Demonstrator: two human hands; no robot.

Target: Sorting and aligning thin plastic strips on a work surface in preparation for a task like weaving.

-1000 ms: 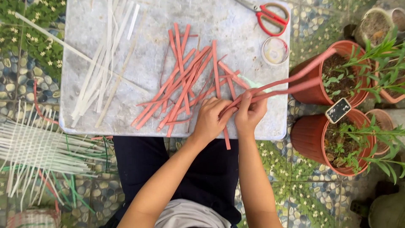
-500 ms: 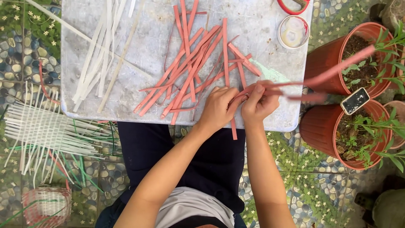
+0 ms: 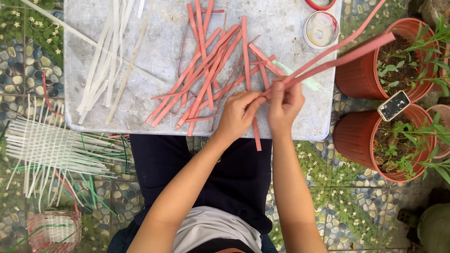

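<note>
Both of my hands meet at the front edge of a grey board (image 3: 164, 56) on my lap. My left hand (image 3: 239, 115) and my right hand (image 3: 285, 104) pinch the near ends of two long red strips (image 3: 337, 52), which slant up and right over a flowerpot. A loose pile of red strips (image 3: 211, 70) lies on the board just left of my hands. Several white strips (image 3: 105, 65) lie on the board's left part.
Two terracotta pots with plants (image 3: 398, 61) (image 3: 389, 145) stand to the right, a phone (image 3: 393, 105) resting between them. A tape roll (image 3: 321, 29) and red scissor handles (image 3: 321, 4) sit at the board's top right. A woven white mat (image 3: 51, 150) and small basket (image 3: 54, 232) lie at left.
The held red strips have swung upward and now point up right over the pot. My hands stay pinched together at the board's front edge; the view has shifted slightly.
</note>
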